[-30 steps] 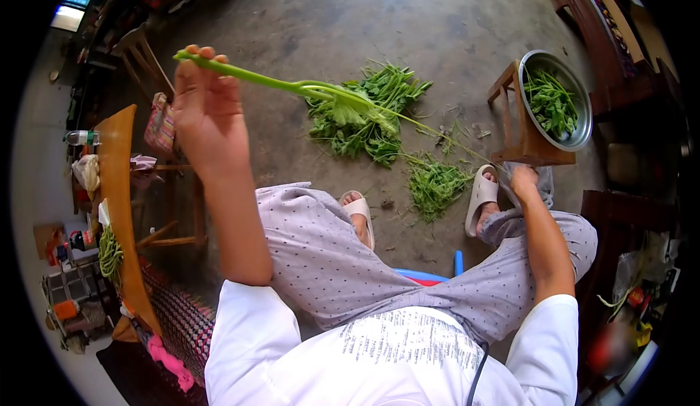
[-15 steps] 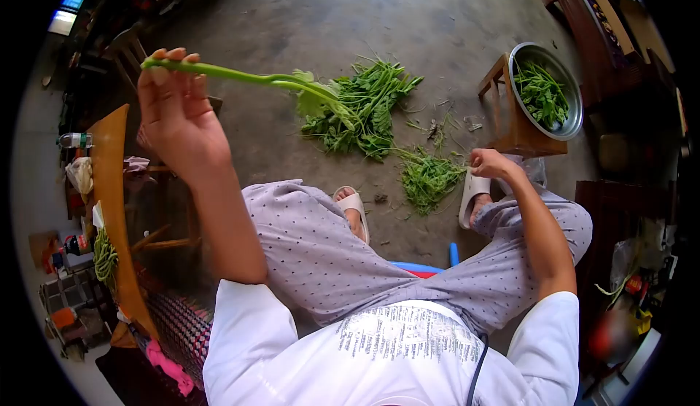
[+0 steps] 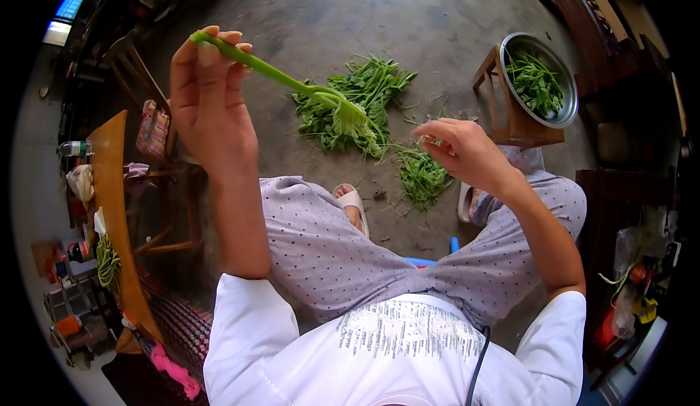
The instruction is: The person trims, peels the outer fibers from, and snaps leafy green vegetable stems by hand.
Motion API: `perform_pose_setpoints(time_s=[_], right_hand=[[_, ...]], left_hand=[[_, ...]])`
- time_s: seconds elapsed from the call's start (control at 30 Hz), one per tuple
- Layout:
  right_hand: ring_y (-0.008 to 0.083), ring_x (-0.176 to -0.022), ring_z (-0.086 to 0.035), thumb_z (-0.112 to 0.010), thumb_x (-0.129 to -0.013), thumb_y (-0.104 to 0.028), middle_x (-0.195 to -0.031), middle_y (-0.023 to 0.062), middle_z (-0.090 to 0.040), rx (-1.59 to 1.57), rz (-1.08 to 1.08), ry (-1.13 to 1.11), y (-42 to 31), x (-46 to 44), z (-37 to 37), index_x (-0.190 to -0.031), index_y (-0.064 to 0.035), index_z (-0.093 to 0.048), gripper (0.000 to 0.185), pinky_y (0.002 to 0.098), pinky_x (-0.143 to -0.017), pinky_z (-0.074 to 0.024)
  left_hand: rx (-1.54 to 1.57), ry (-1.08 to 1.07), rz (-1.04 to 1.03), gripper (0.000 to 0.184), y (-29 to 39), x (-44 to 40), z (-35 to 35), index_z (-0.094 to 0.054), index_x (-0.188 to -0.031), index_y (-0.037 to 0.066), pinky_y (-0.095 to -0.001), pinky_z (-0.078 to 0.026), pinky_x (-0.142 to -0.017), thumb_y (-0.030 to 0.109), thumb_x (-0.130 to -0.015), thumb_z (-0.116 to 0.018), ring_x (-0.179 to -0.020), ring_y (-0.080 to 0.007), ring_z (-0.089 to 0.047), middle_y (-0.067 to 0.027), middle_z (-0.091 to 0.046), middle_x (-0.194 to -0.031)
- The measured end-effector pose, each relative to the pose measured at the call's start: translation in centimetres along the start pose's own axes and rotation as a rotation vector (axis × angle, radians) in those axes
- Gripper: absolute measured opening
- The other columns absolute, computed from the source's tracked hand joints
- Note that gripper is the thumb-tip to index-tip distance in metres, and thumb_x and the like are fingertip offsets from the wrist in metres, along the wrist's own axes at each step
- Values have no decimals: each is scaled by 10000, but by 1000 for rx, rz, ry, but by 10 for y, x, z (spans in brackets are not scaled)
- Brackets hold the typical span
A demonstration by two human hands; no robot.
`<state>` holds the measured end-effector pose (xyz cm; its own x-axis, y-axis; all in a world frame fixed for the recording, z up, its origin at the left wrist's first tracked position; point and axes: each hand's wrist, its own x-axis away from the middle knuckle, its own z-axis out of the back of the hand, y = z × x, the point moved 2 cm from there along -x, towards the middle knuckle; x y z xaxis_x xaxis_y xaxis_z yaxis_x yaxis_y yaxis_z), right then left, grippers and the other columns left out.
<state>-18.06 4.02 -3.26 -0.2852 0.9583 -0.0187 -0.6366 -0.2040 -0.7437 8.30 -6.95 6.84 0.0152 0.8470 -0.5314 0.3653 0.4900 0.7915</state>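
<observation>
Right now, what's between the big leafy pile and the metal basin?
Head view: floor with a few green scraps, then part of the wooden stool.

Beyond the leafy green pile (image 3: pixel 383 89), open grey concrete floor (image 3: pixel 379 12) leaves passage; a long green stalk (image 3: pixel 270 71) obstructs its left, a brown wooden stool (image 3: pixel 514 118) bearing a round silver metal basin (image 3: pixel 569 96) its right.
</observation>
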Motion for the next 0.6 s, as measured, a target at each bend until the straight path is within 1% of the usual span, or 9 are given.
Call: perform_pose_setpoints(time_s=[0.03, 0.07, 0.13, 0.17, 0.2, 0.37, 0.47, 0.57, 0.6], right_hand=[[170, -683, -610, -667, -839, -79, -863, 93, -625, -46, 15, 73, -10, -2, 2, -1106, -49, -632, 271, 273, -633, -505], [170, -683, -610, -667, -839, -79, -863, 93, -625, -44, 8, 77, -20, -4, 2, -1106, -49, -632, 271, 273, -633, -505], [188, -652, -583, -672, -836, -119, -827, 93, -614, -212, 0, 211, -34, -9, 4, -1046, -47, -646, 223, 300, -587, -479], [130, -593, -497, -690, -830, -112, -775, 52, -565, -267, 49, 286, -36, -12, 2, -1017, -54, -668, 197, 272, -553, -436], [130, -593, -497, -690, -830, -112, -775, 52, -565, -264, 49, 291, -35, -14, 1, -1017, -54, -668, 197, 272, -553, -436], [65, -573, -380, -718, -816, -73, -742, -10, -490, -474, 0, 364, -25, -24, -5, -940, -53, -713, 125, 251, -509, -345], [57, -575, -384, -716, -817, -67, -757, -13, -503, -476, 7, 370, -23, -23, -2, -936, -52, -716, 120, 243, -506, -343], [57, -563, -386, -716, -819, -73, -752, -13, -509, -465, 2, 371, -23, -21, 2, -940, -51, -716, 123, 242, -505, -343], [57, -563, -386, -716, -819, -73, -752, -13, -509, -466, 3, 370, -24, -21, 4, -940, -51, -716, 123, 242, -505, -343]], left_hand=[[-10, -2, 8, 244, -2, 1, -4, -561, -1144, 14, -271, -519, -819, 156, -946, -576, -989, -206, -622, -113, -630, -1062], [-4, -6, 12, 244, -3, 2, -8, -561, -1144, 14, -271, -519, -819, 156, -946, -576, -989, -206, -622, -113, -630, -1062], [-11, -35, 45, 246, -4, 4, -15, -560, -1146, 8, -271, -528, -815, 145, -942, -581, -975, -208, -629, -118, -628, -1071], [-6, -39, 46, 246, -3, 5, -18, -560, -1146, 8, -271, -528, -815, 145, -942, -581, -975, -208, -629, -118, -628, -1071], [13, -61, 57, 246, -3, 6, -21, -563, -1147, 9, -269, -532, -814, 141, -940, -584, -966, -207, -632, -120, -628, -1075], [67, -83, 77, 245, -6, 3, -24, -571, -1144, 9, -265, -541, -811, 138, -936, -589, -950, -201, -642, -123, -632, -1078], [-28, 11, 84, 248, -9, 0, -22, -576, -1145, 15, -256, -540, -795, 151, -938, -589, -961, -191, -641, -123, -639, -1068], [-74, 83, 166, 262, -14, -4, -19, -564, -1165, 18, -250, -538, -803, 151, -940, -586, -965, -183, -642, -124, -641, -1061], [-152, 119, 210, 276, -18, -6, -17, -558, -1176, 23, -256, -532, -816, 155, -936, -592, -968, -188, -638, -121, -630, -1096]])
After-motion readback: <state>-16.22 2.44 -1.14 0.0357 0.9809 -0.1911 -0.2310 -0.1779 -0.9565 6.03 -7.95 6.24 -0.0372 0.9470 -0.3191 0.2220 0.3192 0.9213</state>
